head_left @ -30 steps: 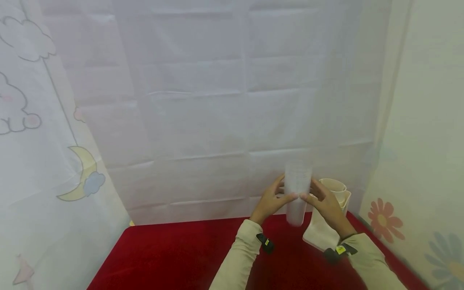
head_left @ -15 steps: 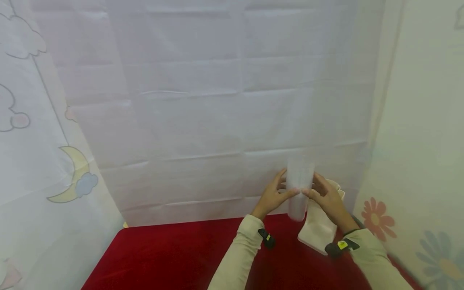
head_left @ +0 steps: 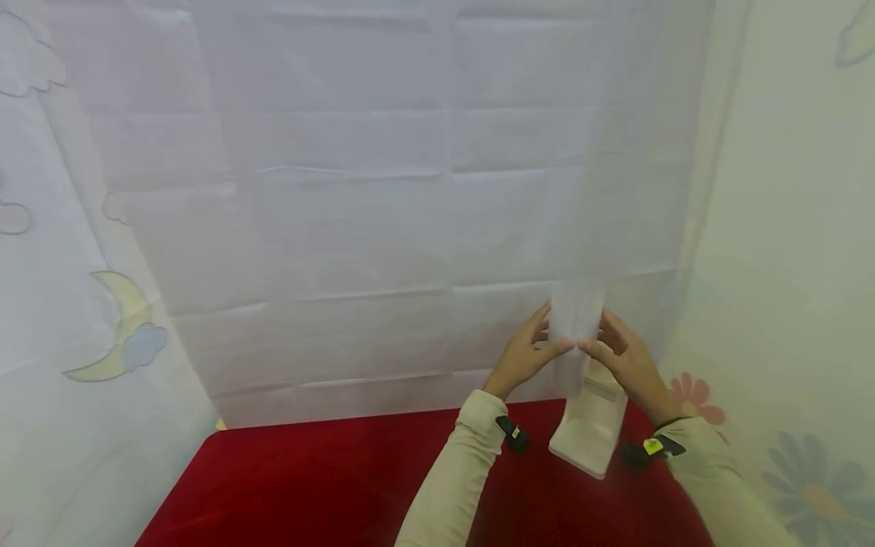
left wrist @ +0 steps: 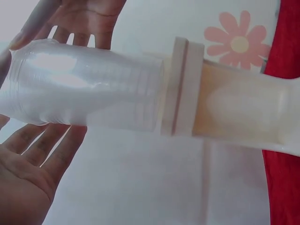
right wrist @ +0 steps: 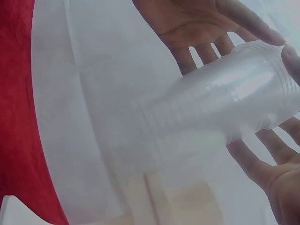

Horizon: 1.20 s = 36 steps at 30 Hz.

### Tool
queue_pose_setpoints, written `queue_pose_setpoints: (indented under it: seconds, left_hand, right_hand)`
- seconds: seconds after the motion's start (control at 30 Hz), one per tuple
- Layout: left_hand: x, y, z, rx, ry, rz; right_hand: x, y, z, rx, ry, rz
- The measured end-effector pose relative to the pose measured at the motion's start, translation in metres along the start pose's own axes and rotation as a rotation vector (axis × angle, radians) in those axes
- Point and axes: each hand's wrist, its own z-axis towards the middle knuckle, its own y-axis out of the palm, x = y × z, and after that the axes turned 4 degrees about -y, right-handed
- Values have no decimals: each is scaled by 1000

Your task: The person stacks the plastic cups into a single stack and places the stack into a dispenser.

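Observation:
A stack of clear plastic cups (head_left: 576, 311) stands upright in the air between both hands, its nested rims at the top. My left hand (head_left: 522, 357) grips its left side and my right hand (head_left: 632, 365) its right side, thumbs meeting in front. Behind and below stands a cream-white cup holder (head_left: 588, 437) with a flat base. In the left wrist view, the stack's narrow end lies close to the holder's raised collar (left wrist: 183, 86); whether they touch I cannot tell. In the head view, the stack and right hand hide much of the holder's upper part.
A red cloth (head_left: 328, 471) covers the table. White sheeting (head_left: 355, 228) hangs along the back edge. A wall panel with printed flowers (head_left: 813, 486) stands close on the right, and one with a moon print (head_left: 126, 327) on the left.
Both hands have lifted the cup stack slightly and moved it a little to the right in the head view. It now lines up with the holder, which appears farther left as the view shifts.

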Motion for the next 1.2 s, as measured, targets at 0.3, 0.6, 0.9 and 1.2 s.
queue_pose_setpoints:
  seconds: [0.3, 0.6, 0.9, 1.2]
  left_hand:
    - [13, 13, 15, 31, 23, -30]
    - [20, 20, 29, 35, 53, -71]
    - [37, 24, 43, 31, 99, -122]
    - [40, 24, 46, 7, 86, -159]
  right_hand:
    - [-10, -15, 7, 48, -36, -12]
    - [-15, -27, 15, 75, -66, -54]
    - [-24, -42, 29, 117, -81, -100]
    - [-21, -42, 33, 112, -58, -48]
